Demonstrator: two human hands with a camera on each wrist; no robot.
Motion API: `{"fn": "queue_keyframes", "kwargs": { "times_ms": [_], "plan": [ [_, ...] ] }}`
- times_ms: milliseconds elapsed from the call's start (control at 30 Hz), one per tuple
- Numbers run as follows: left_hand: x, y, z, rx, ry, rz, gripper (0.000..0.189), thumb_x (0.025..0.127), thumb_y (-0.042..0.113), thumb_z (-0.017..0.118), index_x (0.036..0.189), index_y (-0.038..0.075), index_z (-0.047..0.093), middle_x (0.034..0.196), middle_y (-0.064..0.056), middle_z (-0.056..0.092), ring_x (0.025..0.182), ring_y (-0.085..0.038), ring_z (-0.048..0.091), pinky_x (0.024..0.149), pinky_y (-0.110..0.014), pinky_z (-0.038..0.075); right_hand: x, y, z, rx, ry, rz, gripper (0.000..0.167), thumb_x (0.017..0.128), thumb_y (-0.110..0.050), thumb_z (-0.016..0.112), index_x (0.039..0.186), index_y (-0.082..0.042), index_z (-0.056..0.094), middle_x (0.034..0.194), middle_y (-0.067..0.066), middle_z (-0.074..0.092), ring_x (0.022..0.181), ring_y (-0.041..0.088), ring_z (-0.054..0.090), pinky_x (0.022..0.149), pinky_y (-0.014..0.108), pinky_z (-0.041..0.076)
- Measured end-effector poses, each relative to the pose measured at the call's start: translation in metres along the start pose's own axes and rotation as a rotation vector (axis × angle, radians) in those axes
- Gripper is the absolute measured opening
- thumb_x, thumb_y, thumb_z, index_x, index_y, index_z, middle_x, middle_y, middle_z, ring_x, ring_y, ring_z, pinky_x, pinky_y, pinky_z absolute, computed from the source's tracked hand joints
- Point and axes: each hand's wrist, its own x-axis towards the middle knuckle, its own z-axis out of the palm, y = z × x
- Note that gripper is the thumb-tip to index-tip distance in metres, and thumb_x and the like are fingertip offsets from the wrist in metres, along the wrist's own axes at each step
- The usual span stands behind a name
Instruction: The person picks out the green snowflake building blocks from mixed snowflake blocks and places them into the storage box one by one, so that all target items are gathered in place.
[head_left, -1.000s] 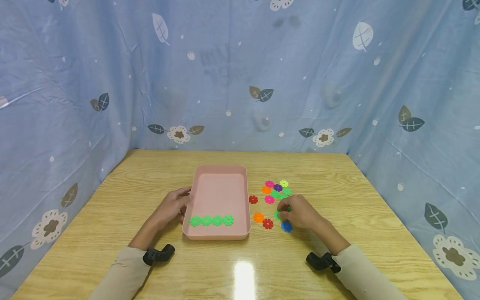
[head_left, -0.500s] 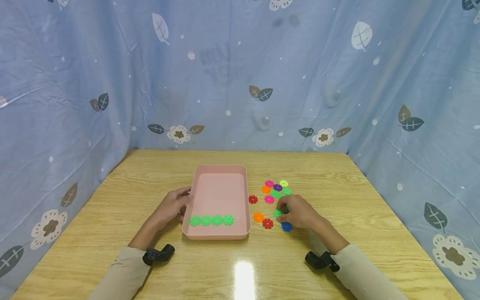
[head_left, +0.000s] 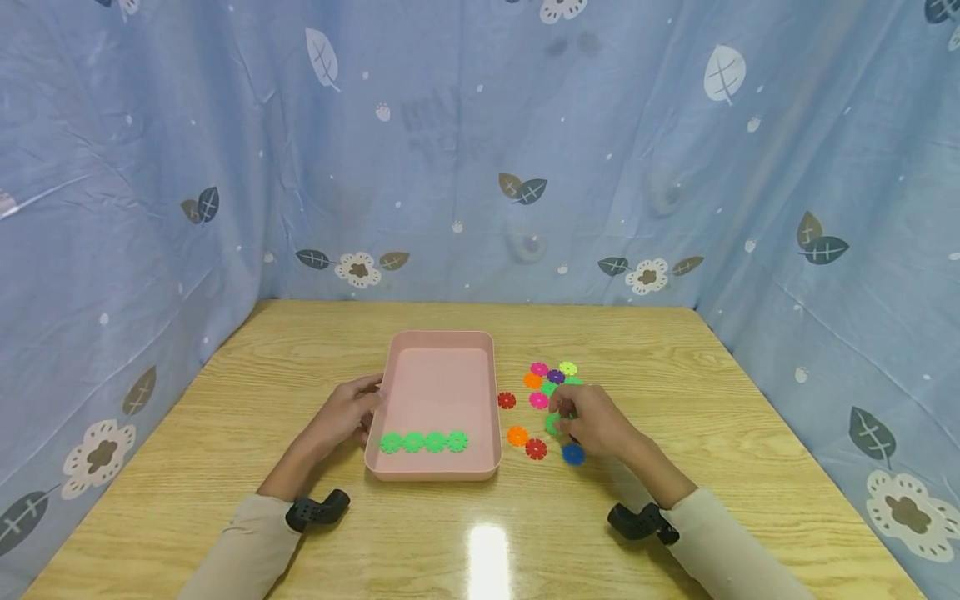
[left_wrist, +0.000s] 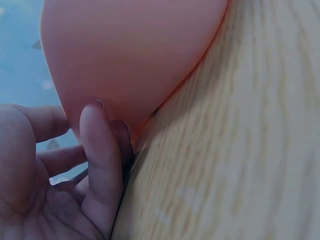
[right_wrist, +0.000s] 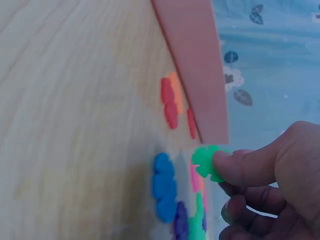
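Observation:
A pink tray (head_left: 435, 476) holds a row of several green flower-shaped discs (head_left: 413, 442) along its near end. My left hand (head_left: 348, 414) holds the tray's left side; in the left wrist view its fingers (left_wrist: 100, 145) lie against the outer wall. To the right of the tray, my right hand (head_left: 600, 421) pinches a green flower-shaped disc (right_wrist: 204, 161) between thumb and fingers, above the table in the right wrist view. Close under that hand lies a blue disc (head_left: 573, 454). A purple disc (right_wrist: 181, 222) shows near the blue one in the right wrist view.
Loose discs lie right of the tray: red (head_left: 536, 449), orange (head_left: 517, 436), pink (head_left: 538, 401), another red (head_left: 507, 401), and a far cluster with purple (head_left: 556, 377) and yellow (head_left: 568, 368). A patterned blue curtain (head_left: 465, 167) surrounds the wooden table (head_left: 300, 350).
My right hand has shifted slightly left and away from me, with the green disc at its fingertips. The left hand and the tray have stayed in place.

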Motion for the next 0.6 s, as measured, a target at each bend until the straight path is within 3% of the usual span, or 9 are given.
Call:
{"fn": "queue_keyframes", "kwargs": {
  "times_ms": [300,600],
  "plan": [
    [0.0,0.001,0.0,0.009,-0.002,0.012,0.055,0.108,0.024,0.048,0.157,0.003,0.034,0.126,-0.025,0.055,0.064,-0.019,0.061,0.049,-0.031,0.055,0.007,-0.024,0.002,0.1,0.043,-0.067,0.007,0.092,0.001,0.07,0.096,-0.005,0.071,0.08,-0.003,0.063,0.074,0.015,0.055,0.065,0.025,0.052],
    [0.0,0.001,0.001,-0.002,-0.009,0.01,0.055,0.108,0.024,0.047,0.157,0.003,0.034,0.127,-0.025,0.054,0.063,-0.02,0.061,0.049,-0.031,0.055,0.019,-0.048,0.008,0.19,0.064,-0.104,0.004,0.091,-0.003,0.074,0.094,-0.005,0.072,0.08,-0.001,0.065,0.07,0.012,0.058,0.063,0.025,0.053]
  ]
}}
